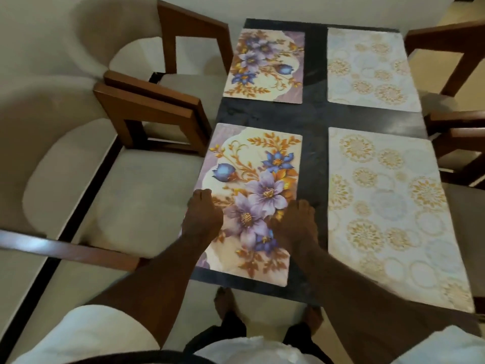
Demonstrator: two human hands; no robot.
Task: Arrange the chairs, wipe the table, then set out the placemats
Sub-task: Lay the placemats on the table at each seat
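Near floral placemat (252, 164): flat glossy rectangle, purple and blue flowers with gold leaves on cream, purple scalloped band along its left long side. Sits on the near left quarter of the tabletop (315, 114), a dark, stone-look rectangular slab. Long axis parallel to the tabletop's long edges, short end just inside the near edge, flower cluster toward the near end.

Left hand (203, 214) on the mat's left long side, fingers close together and pointing toward the far edge. Right hand (294, 222) on the mat's right long side, same heading. Touching the mat, both blurred and foreshortened; pressing or pinching cannot be told.

Far floral placemat (265, 67): same print, far left quarter, same long axis but turned end for end, purple band at the far right corner.

Near pale placemat (388, 206) and far pale placemat (367, 67): whitish, matte-looking, gold medallions and faint blue circles, along the right long edge, lengthwise too. Dark strips of tabletop between all four mats.

Near left chair (136, 190) and far left chair (183, 82): beige padded seats, curved backs, brown square wooden arms, against the left long edge. Right chairs (456, 143): only brown wooden arms and some seat visible.
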